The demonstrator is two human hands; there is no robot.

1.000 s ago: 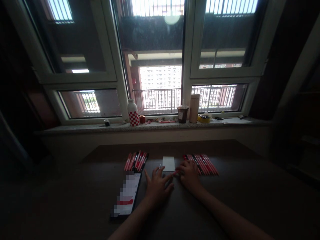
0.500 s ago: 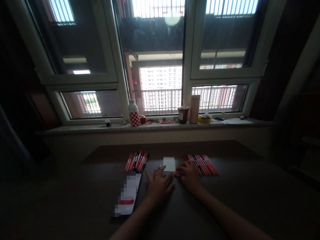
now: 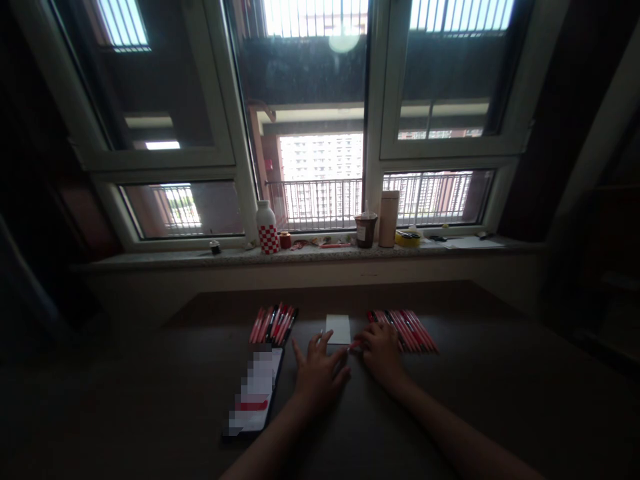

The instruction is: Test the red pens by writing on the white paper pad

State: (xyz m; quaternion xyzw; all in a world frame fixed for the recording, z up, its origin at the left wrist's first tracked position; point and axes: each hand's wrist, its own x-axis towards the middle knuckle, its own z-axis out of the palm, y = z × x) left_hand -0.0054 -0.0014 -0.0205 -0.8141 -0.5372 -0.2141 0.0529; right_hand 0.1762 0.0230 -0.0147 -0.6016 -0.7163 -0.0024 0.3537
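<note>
My right hand rests on the dark table, its fingers bent around a small red-pink pen. Only a short end of that pen shows; the rest is hidden by the fingers. Beside it, my left hand lies low over the table with fingers spread, its index fingertip close to the pen's end. Whether the two touch I cannot tell. Just beyond the hands lies a small white square of paper. A row of pink, red and black pens lies beside my right hand, and a similar row of pens is at the left.
A phone with a lit screen lies left of my left forearm. On the windowsill stand a red-and-white checked bottle, a drink cup, a tan flask and a yellow tape roll.
Both hands keep nearly the same place. The pen end at my right fingertips has shifted slightly, and the view has moved a touch.
</note>
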